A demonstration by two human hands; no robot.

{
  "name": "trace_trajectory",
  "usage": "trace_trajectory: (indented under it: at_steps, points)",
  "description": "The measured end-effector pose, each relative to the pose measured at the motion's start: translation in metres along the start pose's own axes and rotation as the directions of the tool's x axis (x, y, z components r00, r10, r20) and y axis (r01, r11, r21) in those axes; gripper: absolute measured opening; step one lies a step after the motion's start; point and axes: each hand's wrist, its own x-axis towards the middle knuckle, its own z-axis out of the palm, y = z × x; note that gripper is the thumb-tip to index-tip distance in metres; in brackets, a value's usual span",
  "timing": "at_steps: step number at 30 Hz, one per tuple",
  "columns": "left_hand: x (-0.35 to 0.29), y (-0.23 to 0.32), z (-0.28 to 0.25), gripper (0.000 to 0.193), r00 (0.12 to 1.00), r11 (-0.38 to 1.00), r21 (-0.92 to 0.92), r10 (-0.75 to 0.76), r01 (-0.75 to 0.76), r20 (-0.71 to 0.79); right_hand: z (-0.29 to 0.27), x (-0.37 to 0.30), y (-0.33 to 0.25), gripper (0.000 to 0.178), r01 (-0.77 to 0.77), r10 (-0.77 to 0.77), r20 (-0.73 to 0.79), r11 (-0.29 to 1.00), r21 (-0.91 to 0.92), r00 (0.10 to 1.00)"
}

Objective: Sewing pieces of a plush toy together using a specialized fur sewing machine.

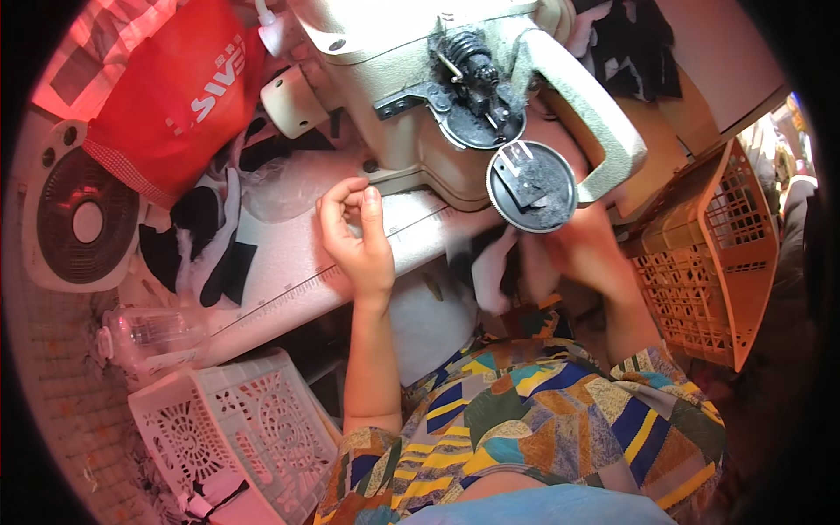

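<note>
My left hand (pixel 357 238) is raised at the edge of the white sewing-machine table (pixel 289 293). Its fingers curl loosely toward the thumb, and nothing shows between them. My right hand (pixel 588 252) is smeared by motion under the machine's round metal disc (pixel 532 187), which hides part of it. Just left of that hand hangs a blurred black-and-white cloth piece (pixel 494 267); whether the fingers grip it I cannot tell. Over both hands stands the cream sewing machine (pixel 394 96), its dark mechanism covered in lint.
Black-and-white cloth pieces (pixel 210 232) lie on the table's left, near a red bag (pixel 179 96) and a fan (pixel 83 219). A clear plastic bottle (pixel 153 334) rests by the table's end. A white basket (pixel 236 420) stands lower left, an orange crate (pixel 700 262) at right.
</note>
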Motion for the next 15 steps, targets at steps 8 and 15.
trace_trajectory:
  at_steps: [8, 15]
  points:
    - [-0.016, 0.059, 0.023, 0.023, 0.742, 0.925, -0.074, 0.345, -0.373, 0.575, -0.008, -0.008, -0.039, 0.018, -0.106, 0.107, -0.007, 0.986, 0.128, 0.994]
    - [-0.025, 0.053, 0.003, 0.013, 0.755, 0.930, -0.208, -0.100, 0.302, 0.648, -0.019, 0.002, -0.041, 0.037, -0.002, -0.040, 0.125, 0.949, 0.317, 0.991]
